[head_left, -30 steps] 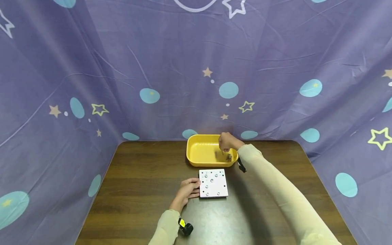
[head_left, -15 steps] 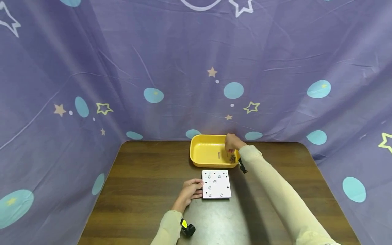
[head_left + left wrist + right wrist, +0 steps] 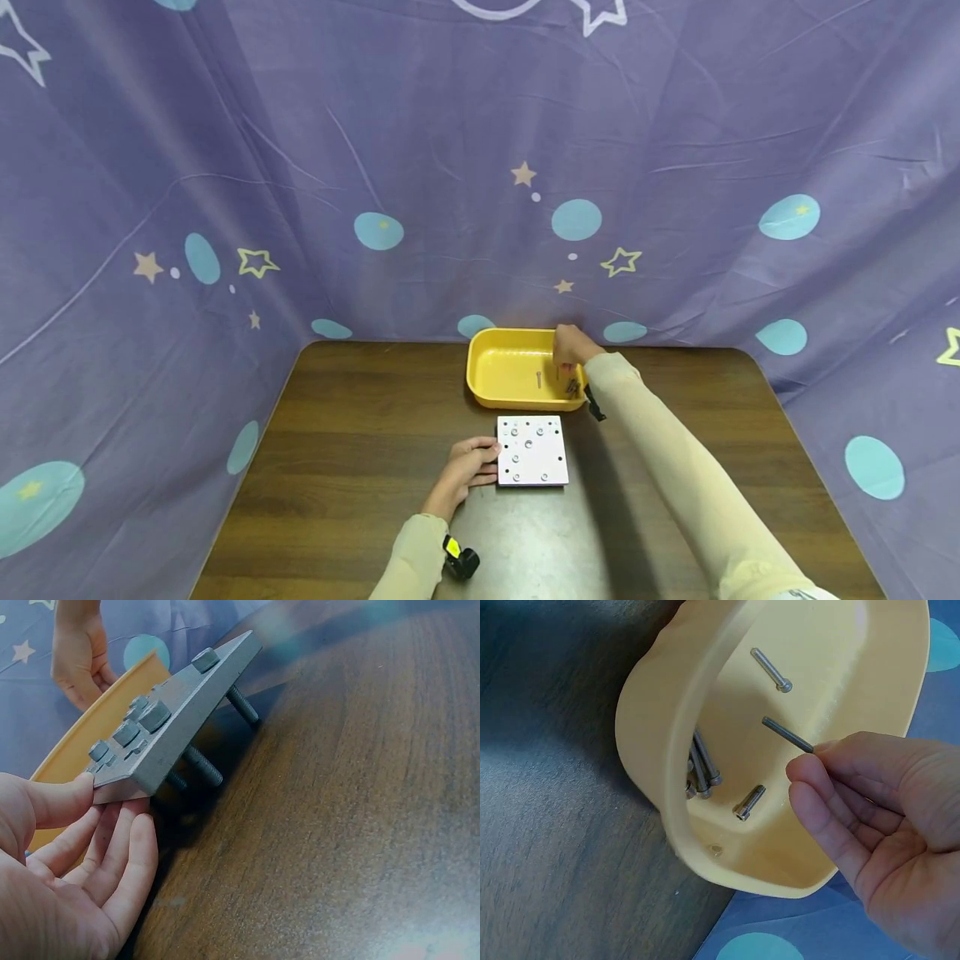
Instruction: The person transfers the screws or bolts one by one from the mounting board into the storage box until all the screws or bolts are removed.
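Note:
My left hand [image 3: 463, 468] holds the left edge of a white square plate [image 3: 534, 461], thumb on top and fingers beneath. In the left wrist view several socket-head bolts [image 3: 155, 715] stand in the plate, their threaded shanks [image 3: 201, 765] poking out below it. My right hand [image 3: 573, 345] is over the right end of a yellow tray [image 3: 480, 398]. In the right wrist view its thumb and forefinger pinch a bolt [image 3: 786, 734] near one end, the threaded shank pointing out over the tray. The held end is hidden by the fingertips.
Inside the tray lie a single bolt [image 3: 771, 670], a shorter-looking one [image 3: 750, 802], and a cluster of bolts [image 3: 703, 769] by the near wall. The tray stands behind the plate on a wooden table [image 3: 360, 467]. A purple curtain [image 3: 420, 167] hangs right behind the tray.
My right hand has shifted a little to the right within the tray, and a lone bolt on the tray floor has come into view. My left hand keeps its hold on the plate.

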The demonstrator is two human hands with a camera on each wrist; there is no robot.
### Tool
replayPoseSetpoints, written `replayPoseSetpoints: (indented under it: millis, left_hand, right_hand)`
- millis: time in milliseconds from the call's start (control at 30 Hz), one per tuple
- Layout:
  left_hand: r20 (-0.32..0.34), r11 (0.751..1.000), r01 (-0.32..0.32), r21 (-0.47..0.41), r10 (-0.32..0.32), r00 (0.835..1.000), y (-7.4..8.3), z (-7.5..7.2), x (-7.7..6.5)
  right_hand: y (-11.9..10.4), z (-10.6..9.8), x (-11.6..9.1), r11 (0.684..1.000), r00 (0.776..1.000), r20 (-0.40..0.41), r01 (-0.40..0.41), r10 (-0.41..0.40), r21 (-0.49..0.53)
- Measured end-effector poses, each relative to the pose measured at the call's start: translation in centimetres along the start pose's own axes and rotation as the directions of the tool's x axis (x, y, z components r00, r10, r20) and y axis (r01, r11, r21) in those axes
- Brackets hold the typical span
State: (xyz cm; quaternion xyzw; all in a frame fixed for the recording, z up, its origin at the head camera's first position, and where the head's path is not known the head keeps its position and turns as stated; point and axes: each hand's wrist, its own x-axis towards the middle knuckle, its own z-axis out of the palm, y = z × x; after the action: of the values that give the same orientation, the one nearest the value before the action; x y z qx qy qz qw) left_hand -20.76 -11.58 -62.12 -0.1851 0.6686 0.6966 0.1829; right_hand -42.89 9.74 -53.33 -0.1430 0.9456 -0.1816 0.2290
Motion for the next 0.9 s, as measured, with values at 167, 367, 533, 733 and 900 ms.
replayPoseSetpoints:
  millis: [167,367,533,733,900]
  left_hand:
    - [-0.002,1.0,0.009,0.005,-0.009,1.0,0.0,0.0,0.0]
    - [-0.002,1.0,0.008,0.01,-0.008,1.0,0.3,0.0,-0.2]
    - [-0.007,1.0,0.006,0.02,-0.006,1.0,0.0,0.0,0.2]
    - [-0.018,1.0,0.005,0.027,-0.005,1.0,-0.1,0.1,0.3]
    - [-0.017,1.0,0.012,0.014,-0.012,1.0,0.0,0.0,-0.1]
  right_hand:
    - [-0.2,0.3,0.5,1.0,1.0,-0.023,0.003,-0.003,-0.012]
    - [-0.4,0.9,0.6,0.994,1.0,-0.004,-0.002,0.002,-0.109]
    - [-0.1,1.3,0.4,0.987,1.0,-0.012,0.021,-0.023,-0.157]
    - [-0.2,1.2,0.1,0.992,1.0,-0.024,0.018,-0.021,-0.127]
    - [-0.4,0.9,0.0,0.998,1.0,-0.018,0.004,-0.006,-0.07]
